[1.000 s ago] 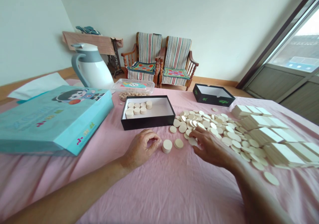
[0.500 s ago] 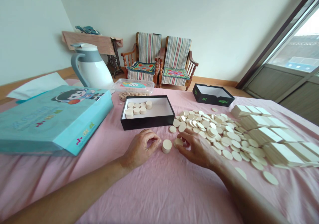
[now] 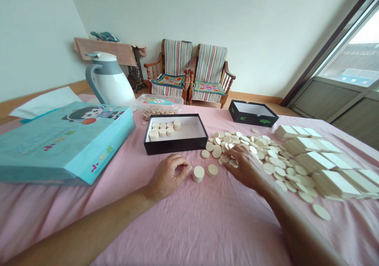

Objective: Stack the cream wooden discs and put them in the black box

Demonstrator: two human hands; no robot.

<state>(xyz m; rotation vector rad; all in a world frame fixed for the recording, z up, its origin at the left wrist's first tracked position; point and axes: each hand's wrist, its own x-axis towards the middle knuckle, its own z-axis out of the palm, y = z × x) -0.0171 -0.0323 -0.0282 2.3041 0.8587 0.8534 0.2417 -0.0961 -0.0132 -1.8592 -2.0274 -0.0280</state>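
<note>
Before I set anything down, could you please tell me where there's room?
The pink cloth is bare on the wearer's side of the disc stacks and between the blue box and left hand. The nearer black box has room at its right end. The right is crowded: loose discs under the right hand, rectangular piles farther right.

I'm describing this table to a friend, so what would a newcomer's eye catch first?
Probably the heap of pale discs, right of center, with the right hand at its left end. The turquoise box on the left also stands out, with the jug behind it. Near the middle, the nearer black box holds disc stacks on its left.
</note>
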